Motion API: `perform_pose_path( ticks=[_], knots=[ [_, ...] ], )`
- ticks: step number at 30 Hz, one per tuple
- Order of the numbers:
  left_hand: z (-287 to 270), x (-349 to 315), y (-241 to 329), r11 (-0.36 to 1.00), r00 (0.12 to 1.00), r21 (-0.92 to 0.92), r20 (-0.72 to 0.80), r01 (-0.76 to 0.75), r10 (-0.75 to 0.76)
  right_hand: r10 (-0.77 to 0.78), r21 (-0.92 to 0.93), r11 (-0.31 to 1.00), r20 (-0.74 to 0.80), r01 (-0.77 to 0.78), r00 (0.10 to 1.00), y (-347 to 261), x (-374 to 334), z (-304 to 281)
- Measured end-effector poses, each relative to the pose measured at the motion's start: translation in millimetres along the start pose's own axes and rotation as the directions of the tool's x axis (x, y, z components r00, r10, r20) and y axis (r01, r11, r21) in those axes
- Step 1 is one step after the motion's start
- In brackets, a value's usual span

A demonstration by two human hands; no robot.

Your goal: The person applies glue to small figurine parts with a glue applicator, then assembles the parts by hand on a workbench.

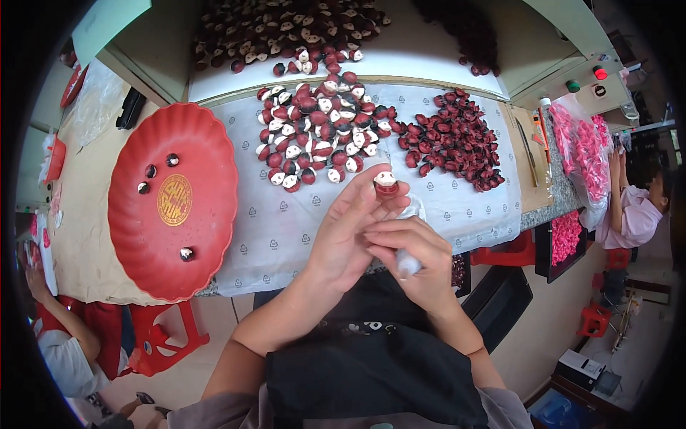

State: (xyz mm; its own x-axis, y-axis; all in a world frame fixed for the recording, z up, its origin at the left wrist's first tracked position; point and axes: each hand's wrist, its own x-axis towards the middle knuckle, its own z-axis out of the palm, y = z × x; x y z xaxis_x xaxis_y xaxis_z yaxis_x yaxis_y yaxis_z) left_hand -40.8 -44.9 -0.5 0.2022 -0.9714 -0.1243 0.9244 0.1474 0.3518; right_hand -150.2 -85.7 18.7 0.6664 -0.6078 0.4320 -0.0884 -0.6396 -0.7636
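Between the fingertips of my left hand (339, 232) is a small rounded dark-red piece (386, 183) with a white face-like front turned up. My right hand (421, 247) closes around a slim whitish tube (409, 264), its fingers near the left palm; the tube's far end is hidden. Just beyond my hands, a heap of red, white and black face pieces (314, 125) spreads over the printed white sheet (279, 247). Dark-red and black pieces (457, 139) form another heap on its right. At left, a scalloped red tray (214, 254) carries several small dark-and-white pieces (186, 253).
Behind the heaps stands an open-fronted box (564, 64) with more pieces inside and red and green buttons. Tweezers (527, 146) lie at right, near bags of pink pieces (582, 143). Red stools (168, 343) flank the bench. Other people sit at both sides.
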Motion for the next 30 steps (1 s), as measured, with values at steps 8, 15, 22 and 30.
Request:
perform_pose_path(
  ticks=[8, 15, 22, 30],
  knots=[
    [1.8, -5.5, -2.4, 0.989, 0.994, 0.129, 0.067, 0.073, -0.082, -0.004, 0.088, 0.996, -0.314, 0.033, 0.95, 1.3, 15.0, -29.6],
    [6.8, -7.1, -6.7, 0.988, 0.996, 0.134, 0.041, 0.073, -0.079, -0.12, -0.044, 0.993, -0.236, 0.113, 0.964, 8.0, 14.0, -24.4],
    [5.7, -11.4, -13.3, 0.985, 0.999, 0.172, -0.033, 0.026, -0.021, -0.238, -0.267, 0.949, -0.254, 0.169, 0.937, 10.6, 8.8, -21.2],
    [11.8, -22.8, -15.9, 0.938, 0.991, 0.335, -0.064, -0.092, 0.12, -0.297, -0.322, 0.929, -0.357, 0.182, 0.886, 6.6, -4.6, -8.3]
  ],
)
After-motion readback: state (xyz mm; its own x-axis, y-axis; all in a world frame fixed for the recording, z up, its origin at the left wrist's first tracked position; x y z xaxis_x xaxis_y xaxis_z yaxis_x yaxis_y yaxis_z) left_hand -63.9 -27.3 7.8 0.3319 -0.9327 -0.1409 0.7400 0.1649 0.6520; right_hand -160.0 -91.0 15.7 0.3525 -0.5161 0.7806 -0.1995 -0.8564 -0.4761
